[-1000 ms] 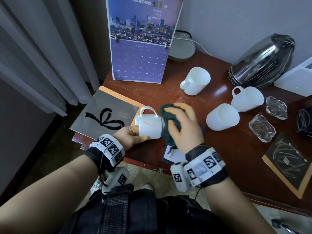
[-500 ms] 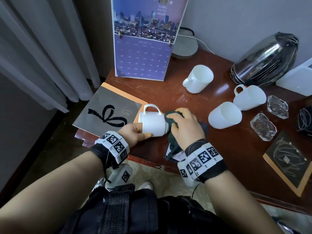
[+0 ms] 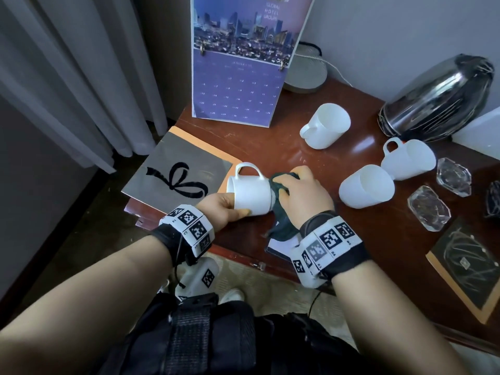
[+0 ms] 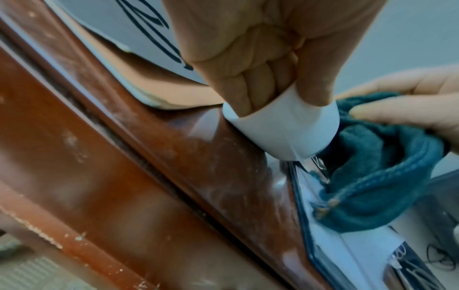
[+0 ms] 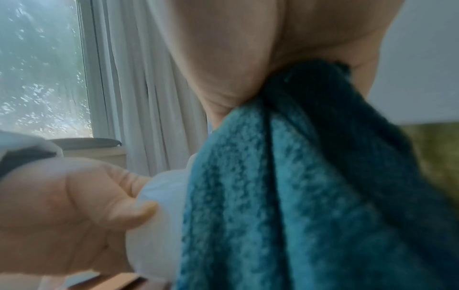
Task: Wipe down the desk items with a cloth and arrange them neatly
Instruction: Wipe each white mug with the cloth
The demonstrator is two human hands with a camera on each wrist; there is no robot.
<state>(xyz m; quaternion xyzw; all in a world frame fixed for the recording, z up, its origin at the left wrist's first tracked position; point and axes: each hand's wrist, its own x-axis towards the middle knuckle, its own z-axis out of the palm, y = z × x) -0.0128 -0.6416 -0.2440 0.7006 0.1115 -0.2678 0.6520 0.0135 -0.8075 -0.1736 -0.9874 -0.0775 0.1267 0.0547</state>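
A white mug [image 3: 250, 194] lies on its side just above the brown desk [image 3: 270, 147], handle up. My left hand [image 3: 219, 209] grips its rim, fingers inside the mouth and thumb outside, as the left wrist view shows on the mug [image 4: 285, 133]. My right hand [image 3: 300, 190] holds a dark teal cloth [image 3: 282, 226] bunched against the mug's base end. A tail of the cloth [image 4: 385, 176] hangs onto a card at the desk's front edge. In the right wrist view the cloth [image 5: 298, 196] fills the frame beside the mug [image 5: 161, 206].
Three more white mugs [image 3: 327, 125] [image 3: 408, 159] [image 3: 365, 189] lie tipped over to the right. Two glass dishes [image 3: 428, 208] [image 3: 453, 175], a steel kettle [image 3: 438, 98] and a black booklet [image 3: 470, 263] are further right. A purple calendar [image 3: 240, 63] stands behind; a bow-printed booklet [image 3: 176, 180] overhangs the left edge.
My right hand has worked the cloth round the mug's base end and sunk lower against it. The left hand keeps the same hold on the mug's rim.
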